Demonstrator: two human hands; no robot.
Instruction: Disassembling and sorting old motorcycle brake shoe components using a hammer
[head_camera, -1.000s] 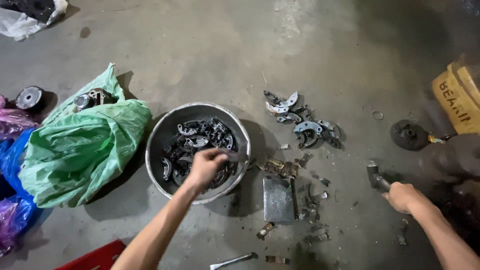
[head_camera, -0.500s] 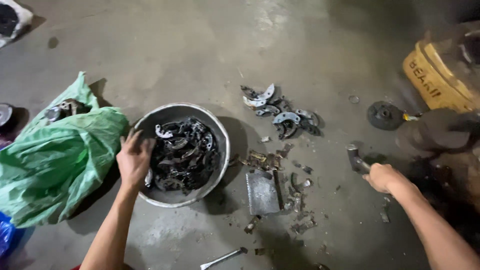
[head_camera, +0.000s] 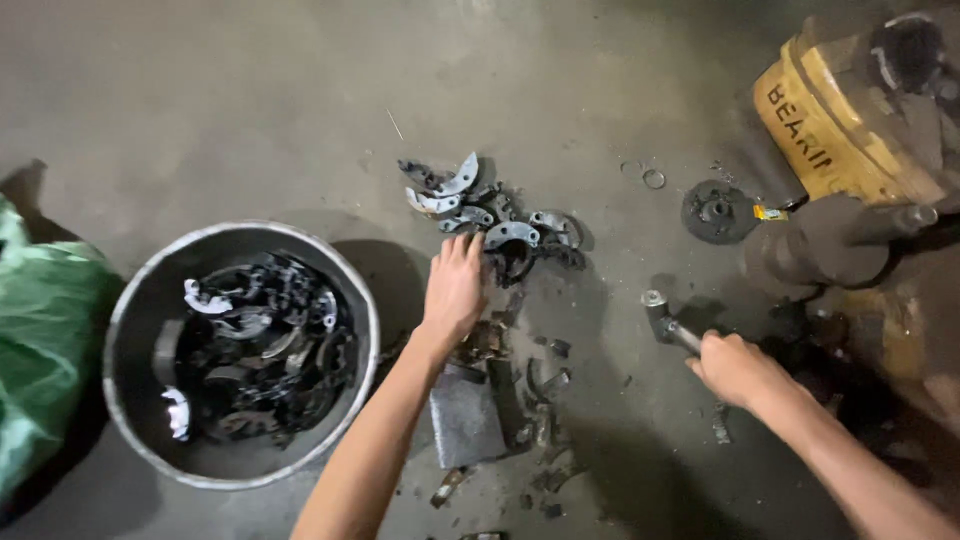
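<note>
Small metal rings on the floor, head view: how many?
2. Both small rings lie together on the concrete near the top right: one, the other, fainter, just left of it, between the pile of curved metal parts and the dark disc. Debris may hide more.

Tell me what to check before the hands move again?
1. Left hand open over the floor near the curved metal parts: ok.
2. Its fingers gripping a part: cannot tell.
3. Right hand closed around the hammer: ok.
4. Hammer head away from the left hand: ok.
5. Metal bowl standing flat, parts inside: ok.
6. Grey metal block free of scraps: not ok, bits lie against it.
</note>
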